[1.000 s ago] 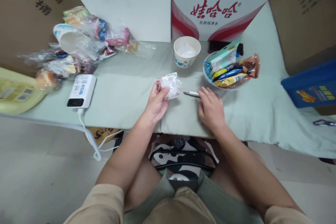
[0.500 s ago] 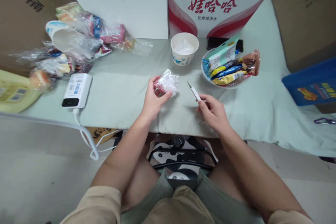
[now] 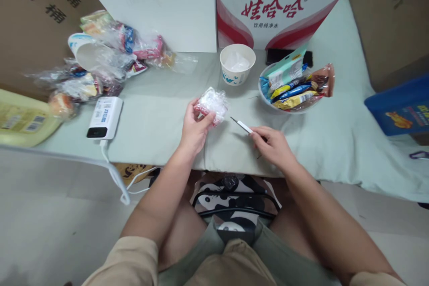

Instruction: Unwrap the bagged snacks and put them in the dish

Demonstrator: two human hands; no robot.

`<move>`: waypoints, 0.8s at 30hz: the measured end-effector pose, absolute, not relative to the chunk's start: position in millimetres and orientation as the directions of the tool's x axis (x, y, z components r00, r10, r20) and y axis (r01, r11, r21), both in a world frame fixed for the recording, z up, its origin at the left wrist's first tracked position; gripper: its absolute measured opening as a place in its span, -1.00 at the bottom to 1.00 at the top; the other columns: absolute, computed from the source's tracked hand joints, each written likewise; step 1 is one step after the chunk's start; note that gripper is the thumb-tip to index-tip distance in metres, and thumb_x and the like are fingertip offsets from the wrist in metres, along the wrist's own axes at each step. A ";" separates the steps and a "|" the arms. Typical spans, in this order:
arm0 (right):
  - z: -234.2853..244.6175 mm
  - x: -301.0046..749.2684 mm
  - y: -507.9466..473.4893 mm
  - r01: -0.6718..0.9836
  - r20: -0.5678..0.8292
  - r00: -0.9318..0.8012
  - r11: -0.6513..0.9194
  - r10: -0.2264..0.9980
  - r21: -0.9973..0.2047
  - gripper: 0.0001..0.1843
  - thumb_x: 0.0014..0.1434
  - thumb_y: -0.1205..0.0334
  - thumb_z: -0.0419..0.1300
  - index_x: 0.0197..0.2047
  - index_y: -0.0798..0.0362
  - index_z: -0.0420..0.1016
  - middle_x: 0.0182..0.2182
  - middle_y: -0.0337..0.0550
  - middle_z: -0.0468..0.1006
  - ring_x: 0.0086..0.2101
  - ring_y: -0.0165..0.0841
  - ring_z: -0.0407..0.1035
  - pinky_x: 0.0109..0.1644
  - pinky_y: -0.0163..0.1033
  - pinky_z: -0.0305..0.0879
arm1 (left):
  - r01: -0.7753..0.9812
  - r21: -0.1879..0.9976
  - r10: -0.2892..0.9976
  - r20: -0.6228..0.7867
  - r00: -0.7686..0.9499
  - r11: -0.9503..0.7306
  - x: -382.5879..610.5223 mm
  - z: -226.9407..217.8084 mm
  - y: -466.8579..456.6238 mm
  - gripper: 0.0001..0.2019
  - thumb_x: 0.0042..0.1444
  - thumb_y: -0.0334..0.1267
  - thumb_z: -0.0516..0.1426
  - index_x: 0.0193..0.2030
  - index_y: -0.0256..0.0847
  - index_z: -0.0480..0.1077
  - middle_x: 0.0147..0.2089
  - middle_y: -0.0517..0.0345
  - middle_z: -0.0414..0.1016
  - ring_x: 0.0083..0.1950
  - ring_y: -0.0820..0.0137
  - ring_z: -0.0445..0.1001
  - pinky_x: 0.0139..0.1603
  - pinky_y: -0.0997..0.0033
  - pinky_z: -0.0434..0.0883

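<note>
My left hand (image 3: 196, 127) is closed on a small red-and-white packet wrapped in crinkled clear plastic (image 3: 213, 102), held above the tabletop. The packet's contents cannot be made out. In my right hand (image 3: 272, 143) is a slim white-handled tool (image 3: 244, 127) that looks like a craft knife. Its narrow dark tip points up and left, a short gap from the packet. Behind the packet stands a paper cup (image 3: 231, 77) with white plastic inside. To the right, a white bowl (image 3: 284, 109) holds several snack packets.
Clear bags of snacks and a tipped paper cup (image 3: 80, 49) lie at the left, near a white power bank (image 3: 109, 116) with its cable. Cartons (image 3: 231, 6) line the back, with a dark phone (image 3: 273, 56) before one. A blue container (image 3: 402, 109) stands far right.
My right hand has turned the tool so its tip sits lower and farther left, nearer the packet. My left hand has tilted the packet slightly. The whole view has shifted a little.
</note>
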State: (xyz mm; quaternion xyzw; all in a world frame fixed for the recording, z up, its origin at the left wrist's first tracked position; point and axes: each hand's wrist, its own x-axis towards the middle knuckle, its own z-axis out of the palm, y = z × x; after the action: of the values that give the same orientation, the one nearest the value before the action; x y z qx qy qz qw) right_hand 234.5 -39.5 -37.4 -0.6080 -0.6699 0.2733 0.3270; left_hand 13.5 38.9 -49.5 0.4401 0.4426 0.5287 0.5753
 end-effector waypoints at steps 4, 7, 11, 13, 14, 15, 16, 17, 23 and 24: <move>-44.1 244.0 -37.5 0.822 0.169 0.098 0.016 0.981 -0.569 -0.65 0.29 0.18 0.06 -0.05 0.04 0.65 -0.20 0.02 0.66 -0.23 -0.12 0.50 -0.14 -0.06 0.39 | -0.077 0.994 0.994 -0.073 0.084 0.079 14.7 -43.9 33.2 -0.46 -0.06 -0.08 0.37 0.03 -0.07 0.29 -0.03 0.10 0.49 -0.08 0.33 0.53 -0.10 0.34 0.52; -49.4 245.6 -34.4 0.910 0.160 0.112 -0.037 0.981 -0.413 -0.65 0.29 0.21 0.05 -0.01 0.07 0.62 -0.14 0.13 0.64 -0.16 -0.01 0.48 -0.05 0.08 0.36 | 0.198 0.980 0.978 -0.073 0.194 0.034 19.4 -37.1 24.5 -0.61 0.03 -0.08 0.29 -0.05 -0.17 0.37 -0.13 0.05 0.53 -0.14 0.30 0.54 -0.02 0.24 0.50; -50.6 243.6 -32.9 0.897 0.256 0.103 0.021 0.961 -0.441 -0.59 0.28 0.30 0.02 0.12 0.11 0.52 0.04 0.18 0.58 -0.04 0.03 0.44 0.07 0.17 0.32 | 0.418 0.882 0.948 0.089 0.305 -0.217 17.4 -25.8 18.3 -0.52 0.01 -0.07 0.30 0.07 -0.15 0.41 0.13 -0.07 0.47 0.19 0.14 0.44 0.24 0.06 0.38; -48.8 241.2 -34.9 0.844 0.310 0.046 0.129 0.950 -0.520 -0.58 0.27 0.31 0.00 0.13 0.09 0.49 0.03 0.14 0.58 -0.01 -0.02 0.45 0.09 0.13 0.34 | 0.445 0.828 0.883 0.120 0.453 -0.341 13.7 -22.9 18.1 -0.47 -0.10 -0.09 0.38 0.04 -0.12 0.46 0.21 -0.06 0.42 0.28 0.09 0.35 0.32 0.01 0.31; -47.7 239.5 -36.5 0.809 0.327 0.005 0.189 0.945 -0.557 -0.59 0.28 0.29 0.01 0.14 0.07 0.47 0.02 0.11 0.59 0.00 -0.04 0.46 0.10 0.12 0.36 | 0.445 0.818 0.856 0.106 0.505 -0.364 12.0 -22.5 18.4 -0.53 -0.11 -0.12 0.38 -0.01 -0.11 0.49 0.19 -0.04 0.43 0.27 0.09 0.35 0.32 0.01 0.31; -46.8 237.3 -38.2 0.771 0.339 -0.041 0.245 0.940 -0.588 -0.60 0.28 0.26 0.04 0.15 0.05 0.45 0.03 0.08 0.59 0.01 -0.06 0.46 0.12 0.11 0.36 | 0.441 0.825 0.850 0.084 0.520 -0.352 10.7 -22.7 18.8 -0.63 -0.06 -0.14 0.36 -0.08 -0.12 0.52 0.15 -0.03 0.46 0.23 0.11 0.39 0.30 0.03 0.33; -46.0 234.8 -39.8 0.733 0.345 -0.088 0.296 0.934 -0.612 -0.58 0.28 0.21 0.08 0.18 0.02 0.42 0.06 0.07 0.58 0.04 -0.06 0.45 0.14 0.11 0.36 | 0.429 0.851 0.865 0.057 0.499 -0.304 10.0 -23.1 19.2 -0.74 0.01 -0.16 0.31 -0.15 -0.13 0.52 0.07 0.00 0.50 0.16 0.16 0.44 0.24 0.07 0.38; -45.5 232.2 -41.2 0.699 0.346 -0.135 0.337 0.928 -0.631 -0.55 0.26 0.17 0.12 0.20 0.01 0.40 0.11 0.07 0.55 0.09 -0.06 0.43 0.17 0.11 0.35 | 0.395 0.892 0.894 0.024 0.448 -0.222 9.8 -23.4 19.5 -0.82 0.08 -0.16 0.26 -0.20 -0.15 0.51 -0.04 0.02 0.53 0.05 0.22 0.50 0.14 0.13 0.45; -47.3 223.8 -41.7 0.607 0.274 -0.239 0.363 0.932 -0.707 -0.59 0.19 0.21 0.22 0.12 -0.04 0.41 -0.01 0.01 0.58 -0.01 -0.09 0.48 0.06 0.06 0.42 | -0.125 0.910 0.905 -0.364 0.219 0.396 15.5 -16.6 21.4 -0.80 0.11 -0.12 0.21 -0.27 -0.15 0.32 -0.39 0.24 0.46 -0.46 0.48 0.46 -0.44 0.49 0.49; -47.6 224.0 -41.2 0.602 0.267 -0.229 0.352 0.936 -0.717 -0.59 0.18 0.23 0.22 0.12 -0.04 0.41 -0.07 -0.01 0.59 -0.07 -0.12 0.49 0.01 0.03 0.44 | -0.154 0.889 0.894 -0.397 0.208 0.431 16.6 -15.5 22.0 -0.80 0.10 -0.14 0.22 -0.28 -0.15 0.30 -0.40 0.25 0.45 -0.49 0.50 0.46 -0.46 0.51 0.48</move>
State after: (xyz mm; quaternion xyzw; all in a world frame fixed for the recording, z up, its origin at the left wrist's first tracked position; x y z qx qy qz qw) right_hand 224.0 -41.2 -47.6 -0.5156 -0.7458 0.2414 0.3460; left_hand 16.6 22.0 -15.5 0.3705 0.4988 0.3834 0.6833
